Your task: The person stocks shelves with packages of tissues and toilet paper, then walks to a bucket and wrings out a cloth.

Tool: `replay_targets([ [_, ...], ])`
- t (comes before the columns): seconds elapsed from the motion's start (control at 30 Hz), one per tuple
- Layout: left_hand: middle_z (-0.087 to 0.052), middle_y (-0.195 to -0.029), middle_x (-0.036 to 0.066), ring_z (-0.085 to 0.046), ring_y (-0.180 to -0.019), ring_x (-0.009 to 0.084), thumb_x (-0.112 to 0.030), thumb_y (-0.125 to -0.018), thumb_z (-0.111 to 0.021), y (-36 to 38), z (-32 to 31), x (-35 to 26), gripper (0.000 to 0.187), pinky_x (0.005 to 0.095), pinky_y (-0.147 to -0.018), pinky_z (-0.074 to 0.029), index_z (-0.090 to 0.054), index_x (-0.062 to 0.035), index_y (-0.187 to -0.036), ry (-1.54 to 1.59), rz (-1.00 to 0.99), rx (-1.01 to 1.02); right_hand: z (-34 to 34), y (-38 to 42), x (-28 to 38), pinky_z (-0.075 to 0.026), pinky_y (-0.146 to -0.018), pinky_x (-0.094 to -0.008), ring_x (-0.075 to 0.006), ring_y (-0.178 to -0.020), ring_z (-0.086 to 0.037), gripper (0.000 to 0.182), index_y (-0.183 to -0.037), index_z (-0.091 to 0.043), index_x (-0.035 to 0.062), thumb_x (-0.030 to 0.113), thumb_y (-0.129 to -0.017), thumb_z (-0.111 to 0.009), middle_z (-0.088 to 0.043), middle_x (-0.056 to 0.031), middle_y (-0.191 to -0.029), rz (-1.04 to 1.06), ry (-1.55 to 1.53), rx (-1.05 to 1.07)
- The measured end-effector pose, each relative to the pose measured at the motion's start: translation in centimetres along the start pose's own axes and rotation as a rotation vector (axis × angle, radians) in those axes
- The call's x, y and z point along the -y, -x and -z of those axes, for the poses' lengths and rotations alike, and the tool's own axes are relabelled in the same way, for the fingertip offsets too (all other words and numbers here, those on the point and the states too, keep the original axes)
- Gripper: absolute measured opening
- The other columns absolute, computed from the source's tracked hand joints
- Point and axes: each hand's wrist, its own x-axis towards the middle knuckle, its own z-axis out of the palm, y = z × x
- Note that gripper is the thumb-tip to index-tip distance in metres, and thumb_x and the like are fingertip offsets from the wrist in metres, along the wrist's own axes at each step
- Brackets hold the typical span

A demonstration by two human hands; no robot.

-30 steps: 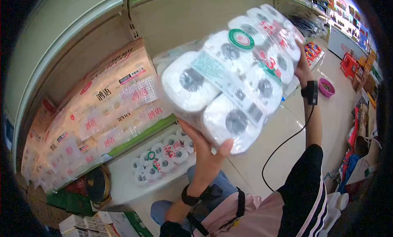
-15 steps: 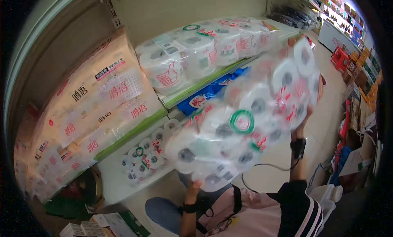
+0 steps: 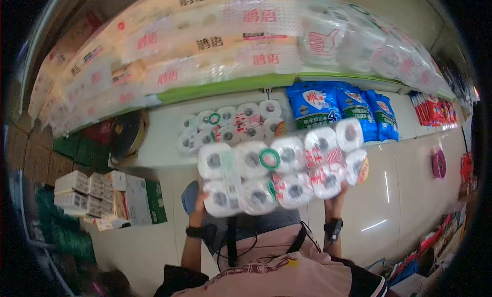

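I count ten round white roll ends point(image 3: 287, 156) on one held clear-plastic pack point(image 3: 282, 169), three blue plastic bags point(image 3: 355, 110), one round purple basin point(image 3: 437, 169).

Head-worn camera, one: is looking forward and down over the wearer's shirt point(image 3: 307, 276). Wide, dark-rimmed view: is facing the low shelf point(image 3: 163, 140) closely.

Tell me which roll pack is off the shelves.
The pack held before the pink shirt by left hand and right hand; the similar pack rests on the lower shelf, the wrapped rolls on the upper shelf.
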Motion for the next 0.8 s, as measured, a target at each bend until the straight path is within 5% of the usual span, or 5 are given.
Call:
replay_targets([
  [0.43, -0.051, -0.107, 0.005, -0.049, -0.098, 0.0201, -0.040, -0.076, -0.051, -19.2, 9.7, -13.5, 0.051, 0.0297, -0.086, -0.037, -0.042, -0.0067, -0.114, 0.135, -0.200, -0.074, -6.7, -19.7, -25.5, -0.041, -0.073, -0.0330, -0.0171, -0.093, -0.046, 0.079, -0.126, -0.008, 0.0204, 0.014, -0.069, -0.063, -0.046, -0.0086, -0.106, 0.443, 0.677, 0.213],
  [0.47, -0.051, -0.107, 0.005, -0.049, -0.098, 0.0200, -0.044, -0.076, -0.049, -21.8, 12.4, -11.6, 0.052, 0.0320, -0.085, -0.038, -0.043, -0.0073, -0.113, 0.039, -0.339, -0.100, -14.0, -14.9, -20.8, -0.042, -0.072, -0.0347, -0.0195, -0.096, -0.043, 0.086, -0.127, -0.003, 0.0208, 0.012, -0.067, -0.065, -0.042, -0.0083, -0.110, -0.174, 0.109, -0.204],
  [0.57, -0.051, -0.107, 0.007, -0.050, -0.096, 0.0215, -0.048, -0.076, -0.046, -25.1, 14.3, -8.8, 0.056, 0.0351, -0.084, -0.038, -0.044, -0.0056, -0.113, 0.246, -0.299, -0.173, -9.7, -18.5, -29.3, -0.037, -0.079, -0.0433, -0.0158, -0.104, -0.039, 0.079, -0.128, 0.000, 0.0190, 0.021, -0.075, -0.060, -0.042, -0.0051, -0.113, 0.105, 0.226, -0.301],
  [0.67, -0.046, -0.111, 0.018, -0.048, -0.097, 0.0296, -0.049, -0.079, -0.032, -25.7, 14.9, -5.7, 0.066, 0.0343, -0.086, -0.035, -0.035, 0.0056, -0.116, 0.134, -0.147, -1.024, -11.4, -16.6, -26.5, -0.034, -0.083, -0.0472, -0.0172, -0.111, -0.035, 0.079, -0.128, 0.002, 0.0170, 0.022, -0.077, -0.058, -0.041, -0.0060, -0.117, -0.045, 0.120, -0.284],
  [0.8, -0.026, -0.128, 0.022, -0.032, -0.113, 0.0368, -0.062, -0.075, -0.026, -23.1, 9.7, -3.8, 0.079, 0.0484, -0.093, -0.026, -0.018, -0.0030, -0.128, 0.530, -0.073, -0.980, -9.2, -14.8, -24.5, -0.037, -0.083, -0.0474, -0.0225, -0.112, -0.034, 0.081, -0.129, 0.005, 0.0143, 0.027, -0.078, -0.057, -0.039, -0.0095, -0.117, -0.063, 0.266, 0.021],
])
